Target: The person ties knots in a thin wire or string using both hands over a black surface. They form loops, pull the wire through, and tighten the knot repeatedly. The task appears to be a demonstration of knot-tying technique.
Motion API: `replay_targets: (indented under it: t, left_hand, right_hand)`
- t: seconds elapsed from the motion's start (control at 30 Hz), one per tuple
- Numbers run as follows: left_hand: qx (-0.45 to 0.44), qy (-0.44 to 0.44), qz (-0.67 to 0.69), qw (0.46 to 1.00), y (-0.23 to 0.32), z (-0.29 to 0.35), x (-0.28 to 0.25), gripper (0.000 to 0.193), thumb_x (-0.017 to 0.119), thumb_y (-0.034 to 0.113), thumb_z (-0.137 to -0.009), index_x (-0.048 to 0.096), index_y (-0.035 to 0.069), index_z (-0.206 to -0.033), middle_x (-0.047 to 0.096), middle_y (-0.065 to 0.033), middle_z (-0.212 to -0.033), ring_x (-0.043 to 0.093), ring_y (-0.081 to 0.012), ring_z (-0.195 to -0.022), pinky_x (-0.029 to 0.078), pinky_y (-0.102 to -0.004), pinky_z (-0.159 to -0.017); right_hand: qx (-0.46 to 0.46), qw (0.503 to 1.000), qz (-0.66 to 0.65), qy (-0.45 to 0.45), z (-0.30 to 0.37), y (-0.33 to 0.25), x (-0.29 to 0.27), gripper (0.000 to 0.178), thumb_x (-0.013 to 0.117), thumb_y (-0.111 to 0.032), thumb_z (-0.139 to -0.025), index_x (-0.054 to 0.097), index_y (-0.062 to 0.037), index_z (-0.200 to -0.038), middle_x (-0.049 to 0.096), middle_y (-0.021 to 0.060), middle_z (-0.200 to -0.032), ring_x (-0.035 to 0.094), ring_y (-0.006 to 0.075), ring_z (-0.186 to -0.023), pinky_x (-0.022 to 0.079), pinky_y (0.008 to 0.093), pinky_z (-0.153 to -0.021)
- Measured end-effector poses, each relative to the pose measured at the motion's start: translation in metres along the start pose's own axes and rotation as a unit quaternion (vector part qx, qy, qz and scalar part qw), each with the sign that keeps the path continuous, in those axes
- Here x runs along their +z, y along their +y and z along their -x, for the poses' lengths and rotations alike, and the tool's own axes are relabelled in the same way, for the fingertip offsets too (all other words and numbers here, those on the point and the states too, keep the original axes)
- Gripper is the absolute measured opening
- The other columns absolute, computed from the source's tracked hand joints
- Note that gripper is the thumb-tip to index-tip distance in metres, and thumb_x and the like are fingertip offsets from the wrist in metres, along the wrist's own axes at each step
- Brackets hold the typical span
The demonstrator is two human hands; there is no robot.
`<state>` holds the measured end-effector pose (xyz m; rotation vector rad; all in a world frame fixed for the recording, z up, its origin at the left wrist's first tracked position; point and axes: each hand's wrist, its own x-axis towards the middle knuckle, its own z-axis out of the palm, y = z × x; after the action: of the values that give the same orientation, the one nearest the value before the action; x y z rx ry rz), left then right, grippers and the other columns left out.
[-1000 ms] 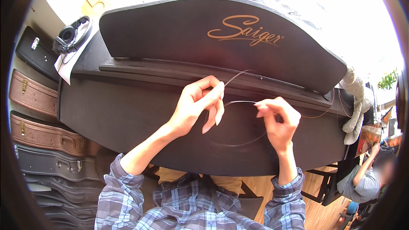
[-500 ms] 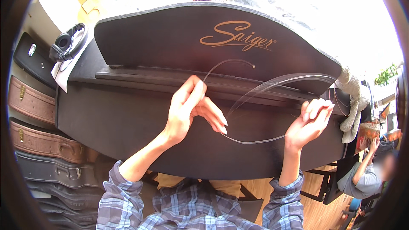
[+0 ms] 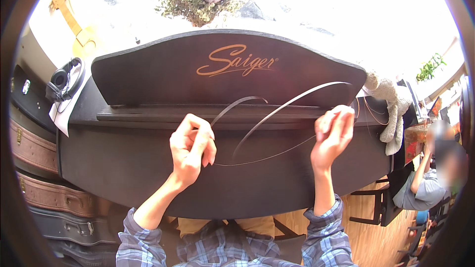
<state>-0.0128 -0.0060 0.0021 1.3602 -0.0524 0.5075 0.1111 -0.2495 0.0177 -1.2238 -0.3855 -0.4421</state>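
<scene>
A thin, pale string point(image 3: 296, 101), like an instrument string, is held between my two hands above a black piano-like cabinet point(image 3: 148, 168). My left hand point(image 3: 192, 149) is closed on it, and a free end curls up beyond the fingers. Pinched near its other side, the string is in my right hand point(image 3: 333, 136). One length sags between the hands, while a wide loop arches up past my right hand, blurred by motion. Thin coppery strands point(image 3: 372, 113) lie or hang beside my right hand; I cannot tell whether they belong to the same string.
A black upright board point(image 3: 148, 76) stands along the back. Headphones point(image 3: 64, 81) rest at the left end, a plush toy point(image 3: 394, 118) at the right. Brown instrument cases point(image 3: 49, 190) are stacked at left, and dried flowers point(image 3: 198, 0) stand behind. At right sits another person point(image 3: 420, 188).
My left fingers have drawn in closer together. The loop has swung and now reads as one blurred band instead of several strands. The whole view has shifted.
</scene>
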Motion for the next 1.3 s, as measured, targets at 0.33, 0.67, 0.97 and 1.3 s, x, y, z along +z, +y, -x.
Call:
replay_targets:
  t: [0.33, 0.67, 0.97, 1.3]
  left_hand:
    - [-0.154, -0.155, -0.042, 0.975, 0.002, -0.008, 0.009, 0.044, 0.04, 0.042, -0.111, 0.061, 0.005, -0.102, 0.046, 0.0023, -0.057, 0.037, -0.0048, -0.055, 0.032, -0.0248, -0.055]
    - [-0.136, -0.252, -0.145, 0.947, 0.006, -0.004, 0.012, 0.038, 0.049, 0.031, -0.11, 0.066, 0.004, -0.089, 0.038, 0.0039, -0.056, 0.033, -0.0058, -0.054, 0.03, -0.0268, -0.051]
    - [-0.114, -0.234, -0.116, 0.958, -0.009, -0.004, 0.013, 0.042, 0.046, 0.031, -0.111, 0.056, 0.005, -0.08, 0.04, 0.0037, -0.056, 0.033, -0.0051, -0.053, 0.028, -0.0258, -0.05]
    - [-0.143, -0.317, -0.101, 0.932, -0.009, 0.001, 0.02, 0.044, 0.044, 0.037, -0.111, 0.051, 0.007, -0.08, 0.042, 0.0046, -0.061, 0.036, -0.0038, -0.053, 0.03, -0.0235, -0.048]
  right_hand:
    - [-0.258, 0.839, 0.363, -0.312, 0.013, 0.006, 0.015, 0.011, 0.082, -0.01, -0.081, 0.078, -0.0159, -0.09, 0.066, -0.0045, -0.074, 0.057, 0.0129, -0.062, 0.043, 0.0292, -0.062]
    - [-0.219, 0.902, 0.277, -0.247, 0.016, 0.012, 0.012, 0.021, 0.081, -0.004, -0.08, 0.078, -0.0122, -0.099, 0.069, 0.002, -0.085, 0.057, 0.0114, -0.056, 0.046, 0.0266, -0.049]
    - [-0.211, 0.855, 0.263, -0.394, 0.029, 0.018, 0.008, 0.03, 0.073, -0.02, -0.091, 0.072, -0.0133, -0.12, 0.072, 0.002, -0.079, 0.065, 0.0186, -0.071, 0.052, 0.0326, -0.07]
    - [0.337, 0.814, 0.0, -0.472, 0.062, -0.034, -0.008, 0.046, 0.05, -0.032, -0.109, 0.037, -0.0037, -0.143, 0.067, 0.0067, -0.082, 0.065, 0.0144, -0.069, 0.053, 0.0288, -0.071]
